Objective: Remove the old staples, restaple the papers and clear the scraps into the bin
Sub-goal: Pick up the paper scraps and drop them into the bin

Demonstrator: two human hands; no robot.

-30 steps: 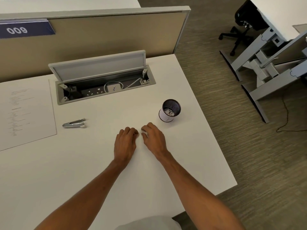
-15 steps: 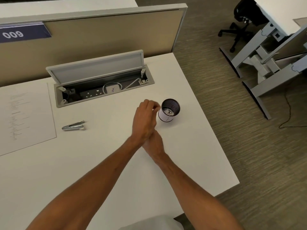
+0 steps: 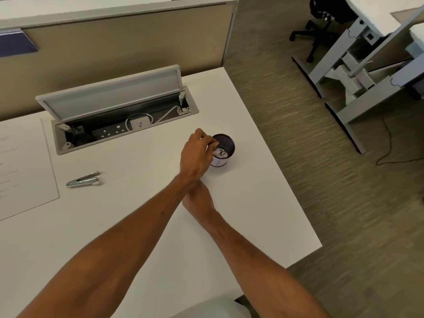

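Note:
A small black mesh bin (image 3: 226,154) with a white label stands on the white desk (image 3: 142,226), right of centre, with crumpled white scraps inside. My left hand (image 3: 196,154) reaches across to its near-left rim, fingertips bunched over the opening and pinching a small whitish scrap. My right hand (image 3: 199,199) rests on the desk just in front of the bin. The left forearm crosses over it and hides its fingers. A metal staple remover (image 3: 83,179) lies on the desk to the left. Printed papers (image 3: 25,168) lie flat at the far left.
An open cable tray (image 3: 119,125) with sockets and a white charger sits in the desk behind the bin, its lid tilted up. A beige partition (image 3: 128,42) backs the desk. The desk's right edge runs close past the bin, above carpet.
Both hands were together on the desk in front of the bin. My left hand has lifted and moved right to the bin's rim, crossing over the right hand, which stayed on the desk.

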